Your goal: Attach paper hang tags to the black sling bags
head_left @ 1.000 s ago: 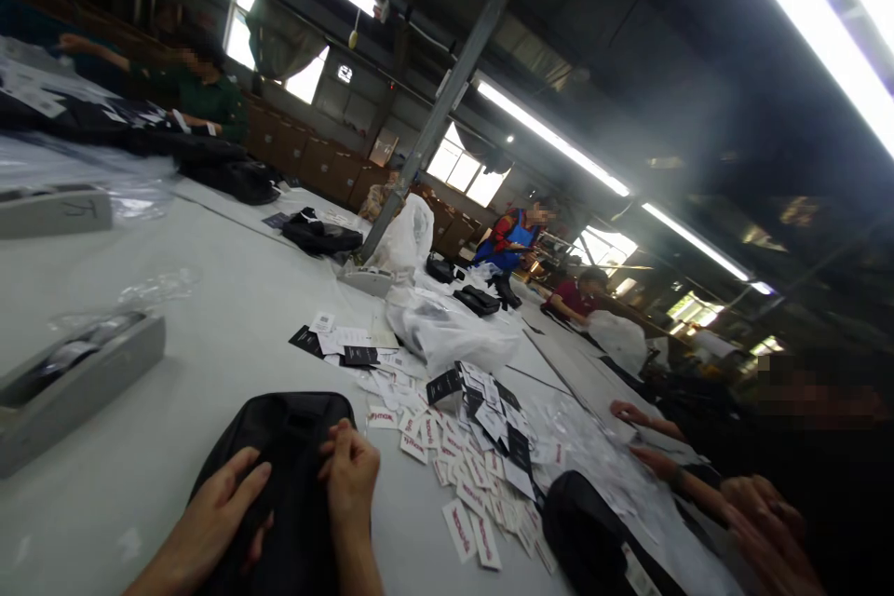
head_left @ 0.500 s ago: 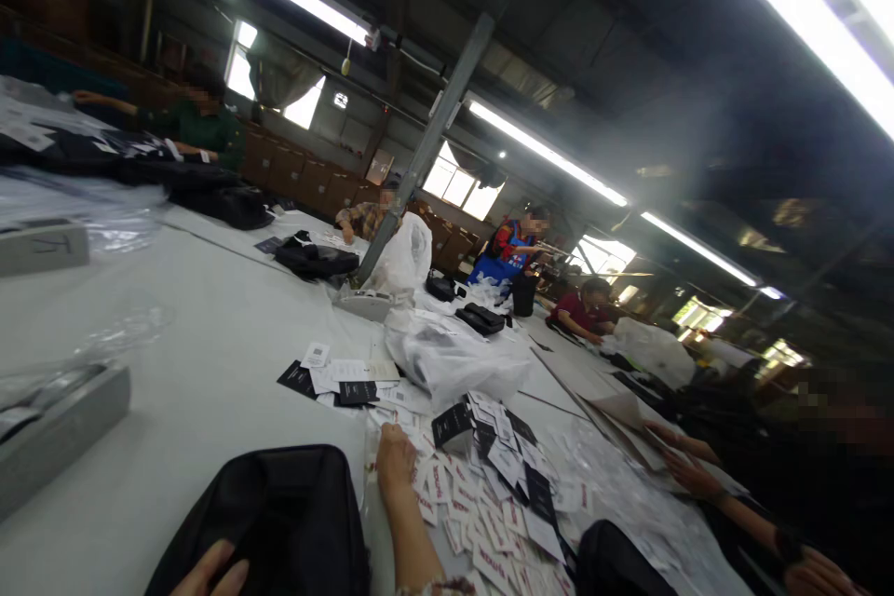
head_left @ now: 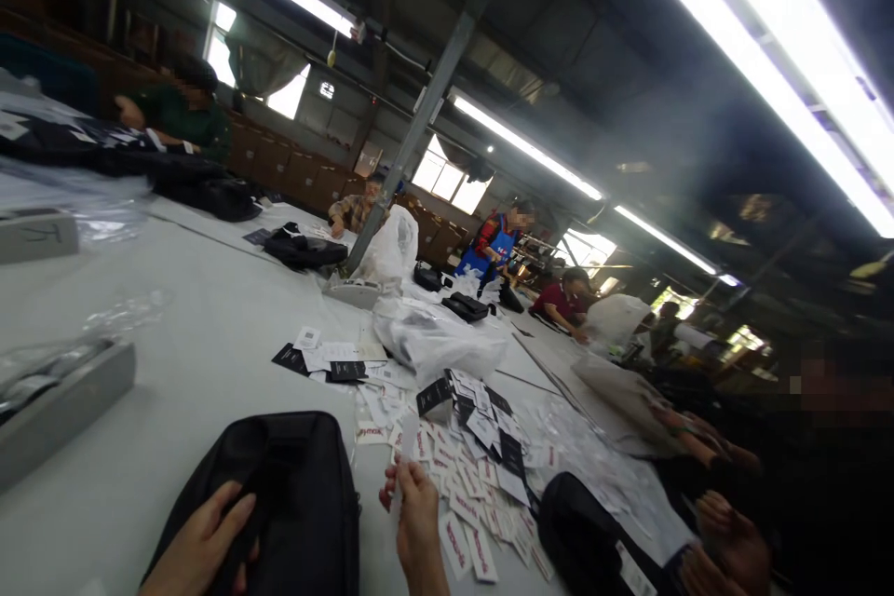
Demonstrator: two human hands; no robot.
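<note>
Stretching away before us, the smooth, pale surface [head_left: 230,326] carries everything we handle. Toward its right edge we see crinkled, see-through plastic film [head_left: 601,466] spread flat, and farther off, toward the far edge, a puffy, milky plastic bag [head_left: 440,340] full of soft creases.

Close to the near edge sits our black bag [head_left: 307,503], round-cornered and boxy, its fabric smooth with a dull sheen. To its right, past the paper pieces and also toward the near edge, lies a second black bag [head_left: 576,521], a rounded dark form with a pale tag on it. By the left edge of our view of the surface, we have a long grey tape dispenser [head_left: 84,405], hard and straight-sided.

Our left hand [head_left: 202,535] is on the black bag, thumb and fingers closed over a dark fold of it. Our right hand [head_left: 417,507], just beside the bag's right side, pinches a narrow white slip [head_left: 406,442], thin and stiff-looking, raised over the heap.

Beneath and beyond it we find flat, glossy-looking black and white cards [head_left: 345,371], then loose, overlapping small white labels [head_left: 465,507] with reddish print.
</note>
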